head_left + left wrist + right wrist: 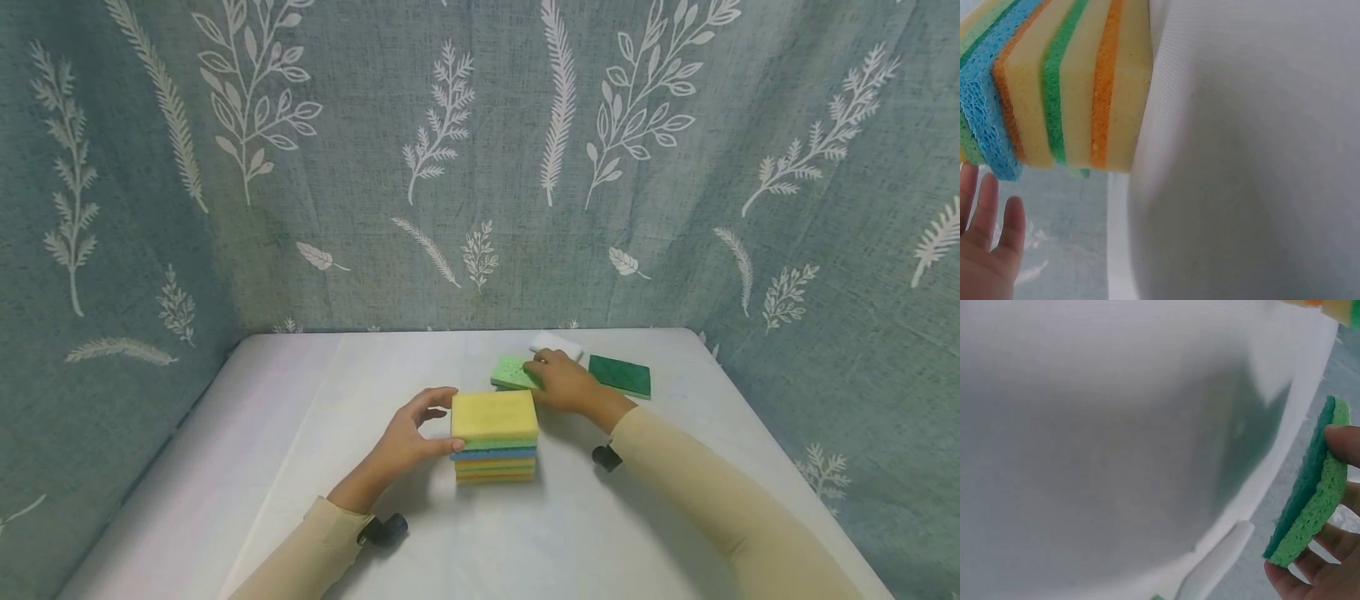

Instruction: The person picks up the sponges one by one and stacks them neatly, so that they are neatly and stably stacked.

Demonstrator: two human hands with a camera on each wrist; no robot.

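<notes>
A stack of colourful sponges (pixel 495 418) stands mid-table, with a yellow one on top and blue, green and orange layers below. My left hand (pixel 408 435) is spread around its left side, thumb at the front corner and fingers toward the back. In the left wrist view, straight fingers (pixel 1012 228) show beside the projecting blue sponge (pixel 991 115). Behind the stack, my right hand (pixel 564 383) pinches a light green sponge (pixel 1313 515) with a dark green scouring side. The thumb lies on one long edge and the fingers on the other, as the right wrist view shows.
A white sponge (pixel 570 348) lies behind the right hand. To its right is a dark green sponge (pixel 619 377), lying flat. White cloth covers the table (pixel 300 417), and a leaf-patterned curtain (pixel 360 167) hangs behind and at both sides.
</notes>
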